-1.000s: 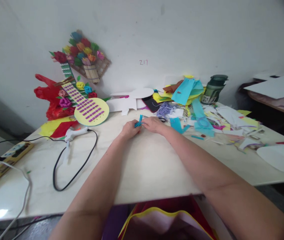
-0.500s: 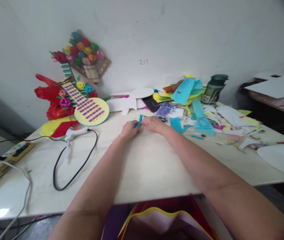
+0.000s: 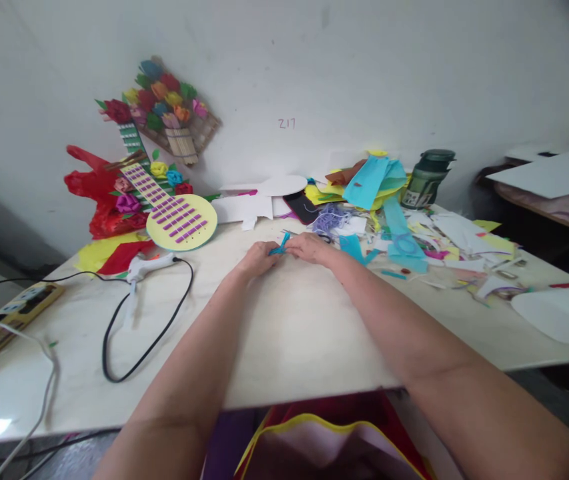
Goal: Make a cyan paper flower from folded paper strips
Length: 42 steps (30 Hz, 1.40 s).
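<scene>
Between my two hands, over the middle of the table, is a small twisted piece of blue crepe paper (image 3: 280, 247). My left hand (image 3: 259, 257) pinches its left end, fingers closed. My right hand (image 3: 310, 247) has its fingers closed at the paper's right side. Just behind my right hand lies a pair of scissors (image 3: 324, 238), mostly covered by the hand. Flat blue paper pieces (image 3: 351, 247) lie to the right of that hand.
A white glue gun (image 3: 151, 265) with a looped black cord lies left, near a yellow power strip (image 3: 11, 320). A yellow paper guitar (image 3: 184, 223) leans at the back left. Paper scraps (image 3: 457, 233) and a green bottle (image 3: 429, 179) are on the right.
The upright end of the blue paper now leans to the right and looks more spread. My hands stay in nearly the same place; the view has shifted slightly.
</scene>
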Tool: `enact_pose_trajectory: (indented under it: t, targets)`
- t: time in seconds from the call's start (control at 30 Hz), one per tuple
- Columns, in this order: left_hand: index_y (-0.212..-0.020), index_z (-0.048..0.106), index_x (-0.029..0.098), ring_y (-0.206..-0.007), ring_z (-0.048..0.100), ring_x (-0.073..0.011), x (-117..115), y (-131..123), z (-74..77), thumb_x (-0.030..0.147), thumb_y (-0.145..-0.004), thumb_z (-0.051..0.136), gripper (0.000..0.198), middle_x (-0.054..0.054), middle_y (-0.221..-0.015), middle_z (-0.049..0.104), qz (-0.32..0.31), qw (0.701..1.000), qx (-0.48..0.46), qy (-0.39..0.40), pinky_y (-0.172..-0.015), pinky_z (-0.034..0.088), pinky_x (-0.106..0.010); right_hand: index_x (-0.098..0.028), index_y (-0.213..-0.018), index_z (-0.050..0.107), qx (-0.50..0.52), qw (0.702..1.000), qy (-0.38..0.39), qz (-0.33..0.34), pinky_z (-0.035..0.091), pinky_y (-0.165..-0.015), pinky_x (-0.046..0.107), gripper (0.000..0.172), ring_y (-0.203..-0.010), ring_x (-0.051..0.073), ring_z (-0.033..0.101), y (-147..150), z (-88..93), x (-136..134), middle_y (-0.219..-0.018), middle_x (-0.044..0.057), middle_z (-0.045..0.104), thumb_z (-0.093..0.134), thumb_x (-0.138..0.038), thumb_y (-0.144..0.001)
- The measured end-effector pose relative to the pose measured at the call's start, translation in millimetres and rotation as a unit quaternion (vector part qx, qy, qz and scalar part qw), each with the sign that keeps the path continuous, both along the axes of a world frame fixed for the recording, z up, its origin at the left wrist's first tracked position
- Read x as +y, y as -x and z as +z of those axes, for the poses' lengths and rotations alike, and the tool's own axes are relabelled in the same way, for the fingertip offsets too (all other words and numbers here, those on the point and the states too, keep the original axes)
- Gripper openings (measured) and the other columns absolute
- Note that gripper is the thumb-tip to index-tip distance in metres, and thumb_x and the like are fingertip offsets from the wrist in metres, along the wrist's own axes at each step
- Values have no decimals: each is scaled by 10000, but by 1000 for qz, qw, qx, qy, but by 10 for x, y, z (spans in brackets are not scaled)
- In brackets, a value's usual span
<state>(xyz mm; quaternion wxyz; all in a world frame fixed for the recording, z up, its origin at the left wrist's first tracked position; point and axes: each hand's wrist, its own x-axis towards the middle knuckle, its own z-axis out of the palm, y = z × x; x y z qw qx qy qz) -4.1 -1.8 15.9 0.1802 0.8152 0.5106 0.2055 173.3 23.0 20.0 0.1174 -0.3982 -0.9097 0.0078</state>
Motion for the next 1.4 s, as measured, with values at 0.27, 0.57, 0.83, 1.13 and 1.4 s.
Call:
enact_pose_trajectory:
  t: [0.27,0.57,0.83,1.13,1.4]
  targets:
    - [-936,623,172,-729,588,-187,0,-43,-57,322,-768,452,282,-68,-788,660,98,992,49,-63,-657,412,-258,-218,-934,656,22,1000,-12,-19,337,-634,223,248,-733,139,573,64,-6,-11,-785,25,666,428,-282,-859]
    - [-982,624,223,-837,603,-217,-6,-10,-110,386,-799,438,308,-82,-895,672,162,975,110,-106,-701,409,-273,-226,-1000,644,-8,998,-33,-50,369,-691,250,267,-852,173,597,80,-28,-34,-916,52,672,426,-306,-868]
    - [-970,616,235,-897,594,-220,-29,-19,-110,369,-803,437,280,-65,-969,665,161,972,123,-116,-728,413,-280,-224,-950,660,-1,998,-49,-25,369,-709,255,262,-894,167,592,91,-80,-21,-988,42,667,417,-281,-869]
    - [-987,637,226,-899,600,-236,-45,9,-156,306,-763,475,288,-71,-970,667,168,975,77,-126,-757,421,-298,-155,-1023,608,129,981,-133,-59,375,-787,263,330,-950,176,525,121,-159,-18,-1044,93,604,345,-296,-883]
    - [-977,648,226,-901,597,-228,-76,-9,-159,298,-746,483,293,-64,-972,667,171,975,65,-130,-776,423,-293,-163,-1145,555,115,976,-181,-46,365,-863,330,343,-1058,228,413,109,-124,-53,-1219,92,505,416,-190,-833]
